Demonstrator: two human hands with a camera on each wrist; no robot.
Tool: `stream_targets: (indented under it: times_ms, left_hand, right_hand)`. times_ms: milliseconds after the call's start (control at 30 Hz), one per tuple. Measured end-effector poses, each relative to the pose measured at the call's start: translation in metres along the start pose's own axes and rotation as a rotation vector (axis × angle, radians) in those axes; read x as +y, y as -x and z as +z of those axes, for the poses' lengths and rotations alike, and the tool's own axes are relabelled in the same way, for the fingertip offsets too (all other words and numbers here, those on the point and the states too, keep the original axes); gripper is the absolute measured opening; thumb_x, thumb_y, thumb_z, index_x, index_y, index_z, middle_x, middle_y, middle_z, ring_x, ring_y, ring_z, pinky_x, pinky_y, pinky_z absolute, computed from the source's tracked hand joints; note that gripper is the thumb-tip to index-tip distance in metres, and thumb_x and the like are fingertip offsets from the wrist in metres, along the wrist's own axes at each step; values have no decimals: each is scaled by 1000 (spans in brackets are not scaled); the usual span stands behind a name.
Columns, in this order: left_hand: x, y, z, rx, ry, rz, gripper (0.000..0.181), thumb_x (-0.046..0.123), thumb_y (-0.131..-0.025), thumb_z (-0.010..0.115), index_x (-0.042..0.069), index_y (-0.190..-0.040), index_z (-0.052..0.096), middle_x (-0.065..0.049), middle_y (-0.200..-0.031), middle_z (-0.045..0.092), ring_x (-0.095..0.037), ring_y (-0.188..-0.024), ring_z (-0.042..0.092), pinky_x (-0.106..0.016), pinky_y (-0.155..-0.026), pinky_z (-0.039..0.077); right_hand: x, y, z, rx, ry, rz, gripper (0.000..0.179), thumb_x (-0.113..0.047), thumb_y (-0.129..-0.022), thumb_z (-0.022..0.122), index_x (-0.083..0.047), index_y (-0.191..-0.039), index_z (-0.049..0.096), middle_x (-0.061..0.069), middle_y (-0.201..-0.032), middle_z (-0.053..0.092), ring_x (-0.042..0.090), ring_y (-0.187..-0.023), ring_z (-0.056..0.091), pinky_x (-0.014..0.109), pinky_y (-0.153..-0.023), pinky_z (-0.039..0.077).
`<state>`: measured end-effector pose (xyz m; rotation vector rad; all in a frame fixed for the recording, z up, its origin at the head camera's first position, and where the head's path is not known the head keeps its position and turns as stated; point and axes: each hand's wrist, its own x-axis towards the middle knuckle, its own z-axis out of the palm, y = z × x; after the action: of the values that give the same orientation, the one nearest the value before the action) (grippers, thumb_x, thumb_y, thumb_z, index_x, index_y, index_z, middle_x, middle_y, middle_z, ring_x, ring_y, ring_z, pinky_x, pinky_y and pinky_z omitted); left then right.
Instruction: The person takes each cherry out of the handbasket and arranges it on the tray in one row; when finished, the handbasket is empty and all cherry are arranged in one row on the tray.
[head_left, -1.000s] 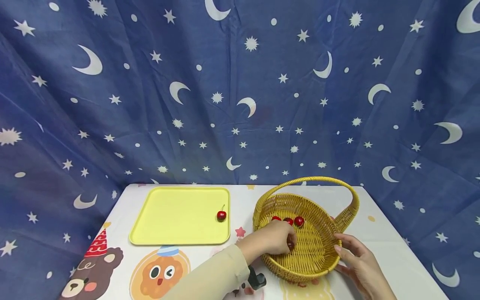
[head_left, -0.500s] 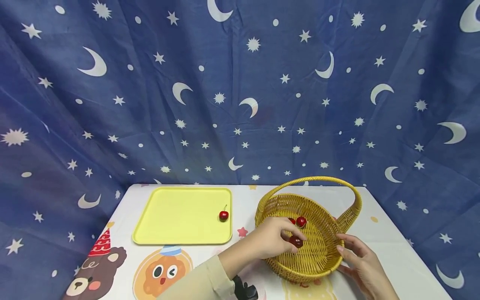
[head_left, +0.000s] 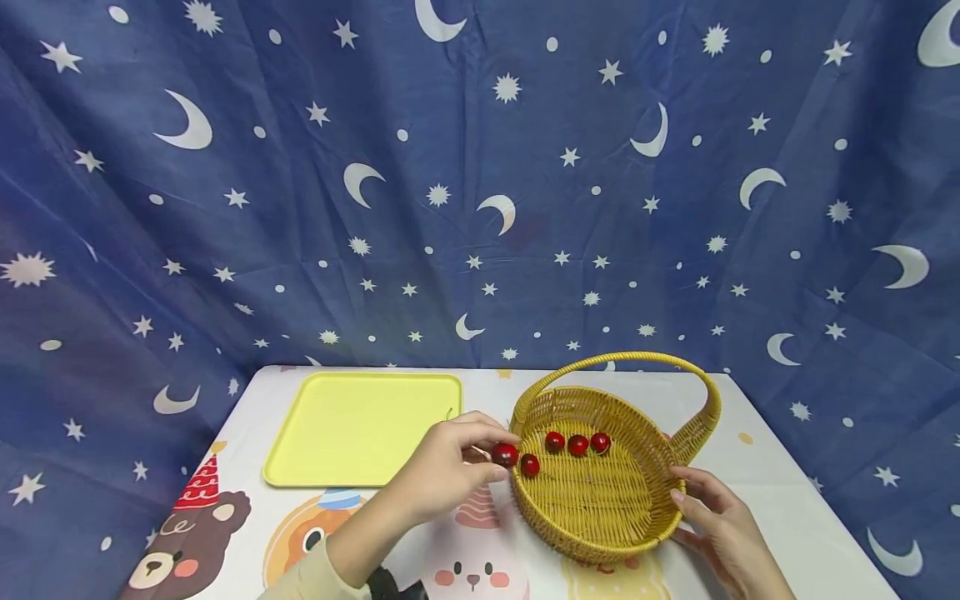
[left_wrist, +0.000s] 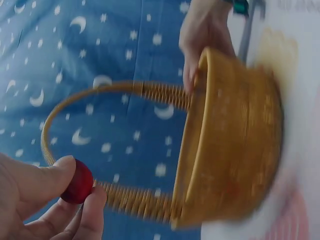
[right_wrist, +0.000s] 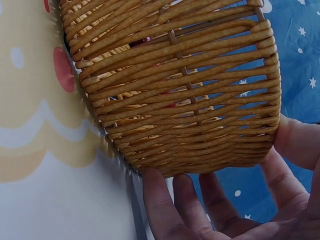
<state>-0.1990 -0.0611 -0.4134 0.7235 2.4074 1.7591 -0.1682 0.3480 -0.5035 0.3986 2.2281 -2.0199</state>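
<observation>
Between thumb and fingertips, my left hand (head_left: 438, 471) pinches a dark red cherry (head_left: 505, 455) just outside the left rim of a yellow wicker basket (head_left: 573, 543). The left wrist view shows the same cherry (left_wrist: 79, 186) in the fingertips, with the basket (left_wrist: 240, 145) beyond. My right hand (head_left: 723, 529) grips the basket's right side, thumb near the rim and fingers along the woven wall (right_wrist: 200, 115). Several cherries (head_left: 577, 445) lie on the basket floor toward its left and back. A yellow tray (head_left: 352, 425) is left of the basket; my left hand hides the cherry on it, except its stem (head_left: 448, 413).
The basket's tall arched handle (head_left: 637, 357) rises over its back half. A white tablecloth (head_left: 757, 483) with cartoon prints covers the table. Behind its far edge hangs a blue curtain (head_left: 420, 208) with moons and stars.
My left hand has picked a cherry out of the basket and moved left past the rim, uncovering the other cherries. My right hand keeps its grip on the basket.
</observation>
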Motion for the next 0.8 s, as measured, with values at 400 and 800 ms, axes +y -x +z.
stream_targets:
  times_ms: [400,800]
  left_hand:
    - [-74,1,-83,254,-210,-287,35,-6,-87,83,13,-116,78,-7,-119,69,-24,-108,74,-33,-87,64]
    - [-132,-21,-76,208,-383,-349,34,-7,-83,86,13,-110,77,-7,-107,67,-20,-88,61,-33,-76,50]
  right_hand:
    - [-3,-1,2,-4,26,25,41,-25,-106,70,-22,-146,61,-9,-127,58,7,-115,62,44,-92,63]
    - [-3,1,1,-5,30,33,47,-27,-105,71,-18,-150,58,-10,-128,59,8,-115,63,44,-93,63]
